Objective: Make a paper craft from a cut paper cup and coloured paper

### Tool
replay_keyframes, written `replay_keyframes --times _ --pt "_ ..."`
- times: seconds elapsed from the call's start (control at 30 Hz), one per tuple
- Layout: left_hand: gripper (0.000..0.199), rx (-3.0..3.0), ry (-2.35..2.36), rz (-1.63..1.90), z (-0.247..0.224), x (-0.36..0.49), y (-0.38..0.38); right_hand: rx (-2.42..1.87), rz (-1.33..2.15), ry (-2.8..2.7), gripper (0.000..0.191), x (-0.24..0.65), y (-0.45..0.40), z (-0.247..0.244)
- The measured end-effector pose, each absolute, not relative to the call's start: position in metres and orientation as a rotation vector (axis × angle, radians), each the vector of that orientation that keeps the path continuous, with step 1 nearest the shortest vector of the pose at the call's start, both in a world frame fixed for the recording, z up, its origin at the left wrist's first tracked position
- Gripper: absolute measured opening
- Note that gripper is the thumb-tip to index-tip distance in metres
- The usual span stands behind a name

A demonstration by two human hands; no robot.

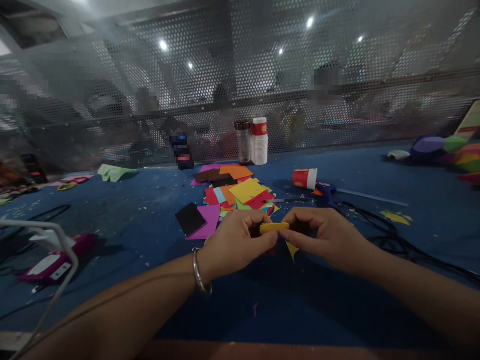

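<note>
Between my two hands is a small folded or rolled strip of yellow paper [273,227], held above the blue table. My left hand [240,242], with a silver bangle at the wrist, pinches its left end between thumb and fingers. The thumb and forefinger of my right hand [324,235] close on its right end. Below the right fingers, a pointed scrap of yellow paper [292,250] shows; I cannot tell whether it is joined to the strip. Just beyond my hands lies a heap of coloured paper sheets, a yellow sheet [247,192] on top.
A blue glue gun [327,194] with its cable lies right of the heap, beside a tipped red-and-white paper cup [304,178]. Stacked cups [259,142] and a clear bottle [243,144] stand at the mesh screen. At left are a purple power strip [56,262] and a white bar [71,250].
</note>
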State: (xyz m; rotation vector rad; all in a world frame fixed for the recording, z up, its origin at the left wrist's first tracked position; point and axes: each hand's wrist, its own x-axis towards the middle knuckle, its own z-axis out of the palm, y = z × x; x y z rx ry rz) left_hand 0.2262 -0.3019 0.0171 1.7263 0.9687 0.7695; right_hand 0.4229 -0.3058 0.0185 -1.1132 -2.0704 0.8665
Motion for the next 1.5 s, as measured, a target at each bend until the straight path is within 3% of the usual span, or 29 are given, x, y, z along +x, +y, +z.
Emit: replay_keyframes --times 0.23,0.5,0.67,0.77,0.83,0.9,1.0,1.5 --pt "0.005 1.697 1.007 0.776 0.018 0.226 -0.3 -1.103 0.905 -2.097 0.014 0.421 -0.309 0.021" --pt "0.008 1.717 1.095 0.817 0.024 0.216 -0.287 -1.158 0.866 -2.067 0.016 0.423 -0.305 0.022" --pt "0.011 1.526 1.157 0.918 0.033 0.215 -0.282 -1.165 0.5 -2.112 0.014 0.426 -0.303 0.019" --pt "0.022 1.376 1.042 0.806 0.033 0.219 -0.286 -1.042 0.205 -2.22 0.014 0.427 -0.304 0.017" --pt "0.018 1.28 0.962 0.739 0.029 0.222 -0.289 -0.953 0.028 -2.283 0.016 0.428 -0.305 0.014" --pt "0.013 1.199 0.894 0.734 0.025 0.222 -0.29 -0.897 -0.09 -2.322 0.018 0.429 -0.305 0.012" --pt "0.023 1.128 0.84 0.807 0.019 0.222 -0.289 -0.889 -0.158 -2.332 0.019 0.43 -0.304 0.01" --pt "0.026 1.426 0.886 1.003 0.013 0.227 -0.291 -1.127 0.432 -2.035 0.016 0.426 -0.307 0.021"
